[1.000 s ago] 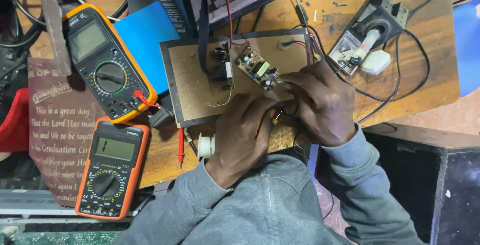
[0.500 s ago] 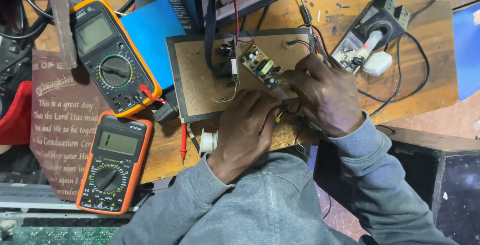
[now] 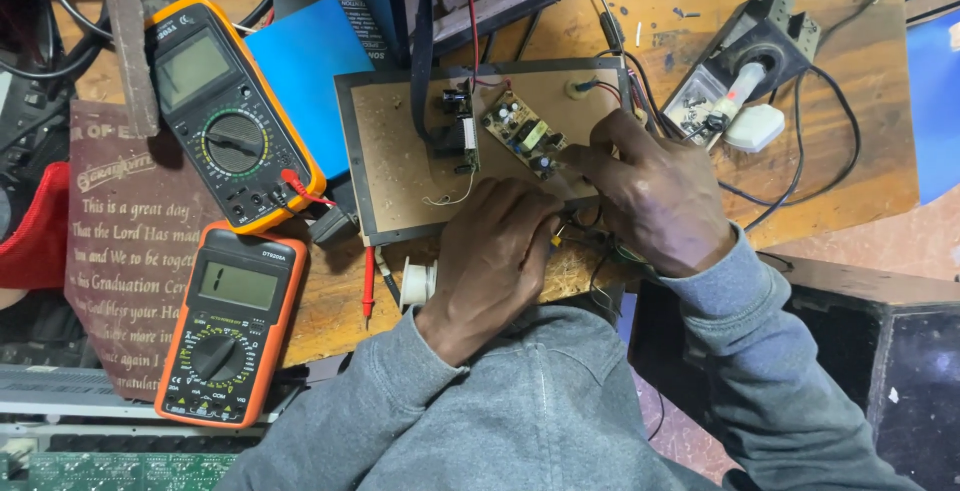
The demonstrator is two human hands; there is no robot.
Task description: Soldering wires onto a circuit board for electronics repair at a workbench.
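A brown board (image 3: 400, 166) lies on the wooden bench with a small green circuit board (image 3: 520, 134) and a black component (image 3: 457, 116) on it. My left hand (image 3: 500, 251) rests knuckles-up on the board's near edge, fingers curled around something small with a yellow tip (image 3: 555, 241). My right hand (image 3: 650, 196) lies just to its right, fingertips touching the near end of the green circuit board. Thin black wires (image 3: 600, 261) run under both hands. What the right fingers pinch is hidden.
Two multimeters lie at the left, a yellow-cased one (image 3: 225, 116) and an orange one (image 3: 228, 326), with a red probe (image 3: 368, 286) between them and the board. A blue pad (image 3: 300, 61), a white plug (image 3: 755, 128), a black stand (image 3: 765, 36) and a dark box (image 3: 860, 351) surround the work.
Both hands stay at the board's near edge and have drawn slightly apart. The view has shifted a little.
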